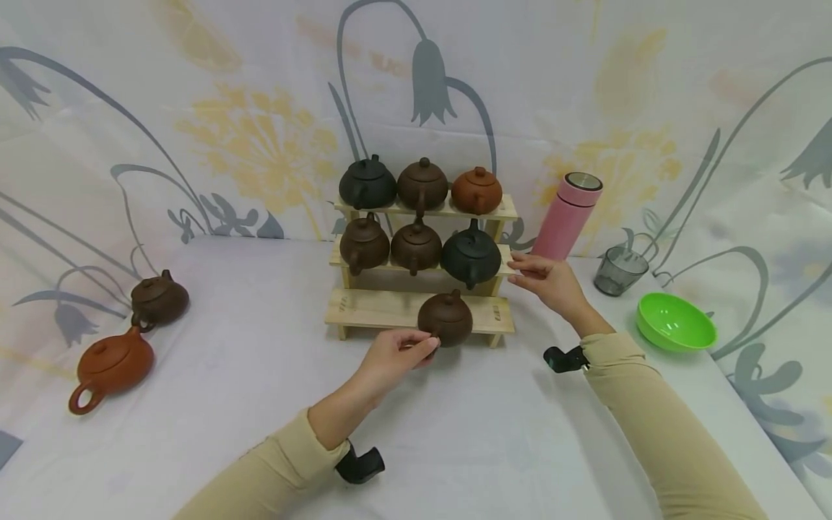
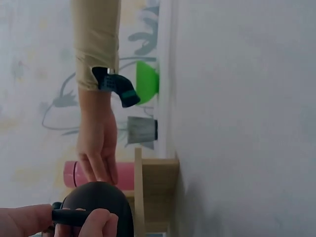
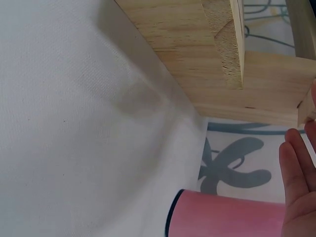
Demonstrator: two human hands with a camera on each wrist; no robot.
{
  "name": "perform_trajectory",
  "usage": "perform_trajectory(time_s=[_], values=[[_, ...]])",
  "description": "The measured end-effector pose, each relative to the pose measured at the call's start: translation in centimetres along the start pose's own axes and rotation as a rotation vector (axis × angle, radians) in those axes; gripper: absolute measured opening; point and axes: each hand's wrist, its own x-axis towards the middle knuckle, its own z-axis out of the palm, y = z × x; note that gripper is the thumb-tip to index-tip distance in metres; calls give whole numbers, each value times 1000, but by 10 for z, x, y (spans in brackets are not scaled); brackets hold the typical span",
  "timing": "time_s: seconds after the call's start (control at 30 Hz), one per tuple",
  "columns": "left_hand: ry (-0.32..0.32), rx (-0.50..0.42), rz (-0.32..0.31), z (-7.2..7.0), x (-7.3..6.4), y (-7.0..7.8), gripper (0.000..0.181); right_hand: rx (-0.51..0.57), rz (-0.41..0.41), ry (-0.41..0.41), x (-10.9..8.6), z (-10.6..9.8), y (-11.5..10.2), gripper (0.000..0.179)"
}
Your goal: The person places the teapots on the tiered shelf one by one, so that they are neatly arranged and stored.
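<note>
A dark brown teapot (image 1: pixel 445 319) sits on the lowest step of a wooden display stand (image 1: pixel 370 309), right of its middle. My left hand (image 1: pixel 393 357) pinches the teapot's handle (image 2: pixel 71 216) between thumb and fingers; the left wrist view shows its rounded body beyond them. At the stand's right side, my right hand (image 1: pixel 551 283) holds the end of the middle shelf (image 3: pixel 307 109) with its fingertips, fingers nearly straight. A black teapot (image 1: pixel 471 254) rests just left of that hand, with two brown teapots (image 1: pixel 364 243) farther along the shelf.
Black, brown and orange teapots (image 1: pixel 477 191) line the top shelf. A pink thermos (image 1: pixel 567 217) leans behind my right hand; a grey transparent cup (image 1: pixel 620 271) and green bowl (image 1: pixel 676 323) stand farther right. Brown (image 1: pixel 159 300) and orange teapots (image 1: pixel 115 362) lie at the left.
</note>
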Motion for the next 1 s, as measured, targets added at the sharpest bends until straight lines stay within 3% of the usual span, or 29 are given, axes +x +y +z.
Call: perform_trajectory(time_s=[0.27,0.53,0.8,1.0], values=[[8,-51,8,33,12,-2,26,7,-15,3,-1,1,-1,32],[94,-151,2,61,21,-3,26,2,-20,11,-2,1,-2,32],[197,-210,43,79,26,-8,26,-11,-9,2,-3,0,-6,32],[201,-240,48,84,29,-10,25,-39,-22,1,-11,1,-31,30]])
